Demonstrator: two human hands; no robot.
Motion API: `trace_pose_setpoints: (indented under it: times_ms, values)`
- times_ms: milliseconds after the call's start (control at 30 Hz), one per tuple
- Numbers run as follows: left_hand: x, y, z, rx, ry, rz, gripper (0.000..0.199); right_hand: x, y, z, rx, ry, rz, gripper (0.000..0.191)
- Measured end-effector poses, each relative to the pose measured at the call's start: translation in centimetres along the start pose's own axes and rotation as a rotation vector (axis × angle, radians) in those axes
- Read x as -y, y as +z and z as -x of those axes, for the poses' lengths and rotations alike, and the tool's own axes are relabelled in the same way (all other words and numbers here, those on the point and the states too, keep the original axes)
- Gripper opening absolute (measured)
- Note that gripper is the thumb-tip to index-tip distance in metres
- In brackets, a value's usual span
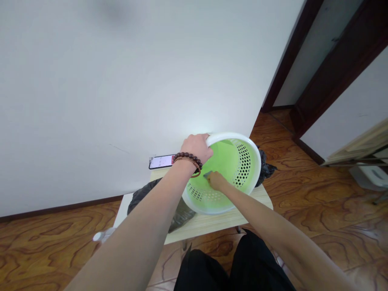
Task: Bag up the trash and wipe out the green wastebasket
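A green plastic basket [226, 159] with a white rim and rows of holes is tilted on a small table, its mouth facing me. My left hand [197, 147], with a beaded bracelet at the wrist, grips the basket's rim at the upper left. Inside the basket, my right hand [216, 180] is closed on a small bluish-grey piece, perhaps a cloth, against the green inner surface. Most of that piece is hidden by the fingers, so its kind is unclear.
The pale wooden table [209, 224] stands against a white wall. A phone [160, 161] with a lit screen is at its back edge. Black plastic bags [265, 167] show on both sides of the basket. A white-capped bottle [103, 235] is at the left; a doorway opens at right.
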State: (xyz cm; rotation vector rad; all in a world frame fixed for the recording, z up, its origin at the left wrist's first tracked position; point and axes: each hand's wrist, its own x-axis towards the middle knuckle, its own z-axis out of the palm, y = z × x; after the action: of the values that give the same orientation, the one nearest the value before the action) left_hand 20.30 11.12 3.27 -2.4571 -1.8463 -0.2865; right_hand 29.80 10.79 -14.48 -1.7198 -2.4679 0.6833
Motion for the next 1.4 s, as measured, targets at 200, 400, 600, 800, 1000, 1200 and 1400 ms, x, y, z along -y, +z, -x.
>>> trace_pose_setpoints:
  times_ms: [200,400,600,800,1000,1200,1400]
  values:
    - [0.0,0.0,-0.1,0.015,-0.026,-0.006,0.037,3.0,0.8,-0.1,-0.117,-0.176,-0.302,0.031]
    - [-0.1,0.3,-0.4,0.021,-0.019,0.012,0.039,-2.0,-0.1,4.0,-0.017,-0.033,-0.117,0.023]
    - [-0.6,0.2,-0.4,0.036,-0.070,0.030,0.035,2.7,0.6,2.8,-0.088,-0.099,-0.258,0.031]
    - [-0.4,0.2,-0.4,0.033,-0.083,0.068,0.039,-0.3,1.0,4.1,0.002,-0.092,-0.105,0.032]
    - [-1.0,0.4,-0.3,0.028,-0.081,0.071,0.039,-2.2,1.6,2.8,-0.009,0.035,0.026,0.029]
    - [-0.8,0.3,-0.3,0.004,-0.126,0.112,0.036,3.2,2.2,-0.5,-0.137,-0.134,-0.317,0.037]
    - [-0.4,-0.3,1.1,-0.025,-0.117,0.186,0.051,-1.1,1.0,2.7,0.062,0.004,0.121,0.031]
